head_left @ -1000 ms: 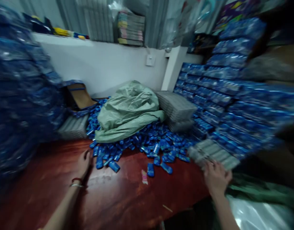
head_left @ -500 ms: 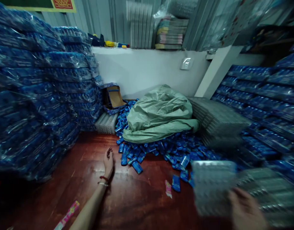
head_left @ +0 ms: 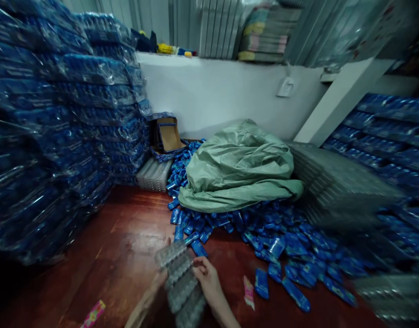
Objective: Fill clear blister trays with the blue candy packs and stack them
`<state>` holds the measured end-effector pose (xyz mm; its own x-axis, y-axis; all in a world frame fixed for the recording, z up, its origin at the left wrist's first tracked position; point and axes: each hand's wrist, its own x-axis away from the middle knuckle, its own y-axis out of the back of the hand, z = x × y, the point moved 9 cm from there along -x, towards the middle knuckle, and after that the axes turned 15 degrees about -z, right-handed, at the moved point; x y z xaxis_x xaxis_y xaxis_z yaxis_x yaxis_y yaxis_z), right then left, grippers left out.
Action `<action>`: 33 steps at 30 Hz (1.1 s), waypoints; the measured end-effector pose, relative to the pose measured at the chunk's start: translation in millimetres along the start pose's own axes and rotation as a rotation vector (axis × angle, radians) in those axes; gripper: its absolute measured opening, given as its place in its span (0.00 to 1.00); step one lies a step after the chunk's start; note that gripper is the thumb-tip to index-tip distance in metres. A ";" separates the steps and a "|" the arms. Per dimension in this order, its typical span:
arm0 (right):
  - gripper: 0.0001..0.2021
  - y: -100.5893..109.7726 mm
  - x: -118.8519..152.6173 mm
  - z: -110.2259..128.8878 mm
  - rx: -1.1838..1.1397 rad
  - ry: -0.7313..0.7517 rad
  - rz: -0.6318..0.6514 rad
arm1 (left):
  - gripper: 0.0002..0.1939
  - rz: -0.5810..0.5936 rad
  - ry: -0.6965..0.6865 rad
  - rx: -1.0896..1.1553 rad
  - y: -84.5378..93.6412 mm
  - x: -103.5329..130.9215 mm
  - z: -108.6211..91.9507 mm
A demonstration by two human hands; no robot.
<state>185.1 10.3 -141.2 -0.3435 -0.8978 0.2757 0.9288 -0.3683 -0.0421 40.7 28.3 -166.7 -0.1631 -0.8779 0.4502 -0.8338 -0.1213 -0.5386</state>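
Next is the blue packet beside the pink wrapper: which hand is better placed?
Probably the right hand: nearer the blue packet, on its side of the clear tray. The left hand is across the tray, farther off. The right fingers, at the tray's edge, may need freeing first.

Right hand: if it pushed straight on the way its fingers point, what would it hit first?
The ridged plastic tray, right at the fingertips of the right hand. Beyond it, probably the nearest blue packets, though blur leaves the depth unclear.
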 end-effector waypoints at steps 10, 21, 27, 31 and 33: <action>0.13 10.3 17.3 -26.8 -0.011 -0.019 -0.049 | 0.31 0.221 0.144 -0.015 -38.8 43.4 18.7; 0.06 18.4 26.8 -26.8 0.107 0.086 -0.114 | 0.31 0.212 0.213 -0.128 -19.8 47.6 36.3; 0.07 18.9 25.0 -12.2 0.184 0.181 -0.151 | 0.32 0.265 0.228 -0.140 -34.9 48.4 27.4; 0.10 23.5 29.3 3.0 0.327 0.249 -0.149 | 0.29 0.093 0.252 -0.127 -37.1 44.2 28.5; 0.13 30.0 33.9 16.5 0.405 0.280 -0.179 | 0.28 0.005 0.227 -0.087 -39.6 42.8 24.7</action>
<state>203.6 -27.2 -117.3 -0.4743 -0.8800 -0.0247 0.8127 -0.4485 0.3720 79.7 -16.0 -143.7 -0.2731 -0.7509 0.6014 -0.8732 -0.0687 -0.4824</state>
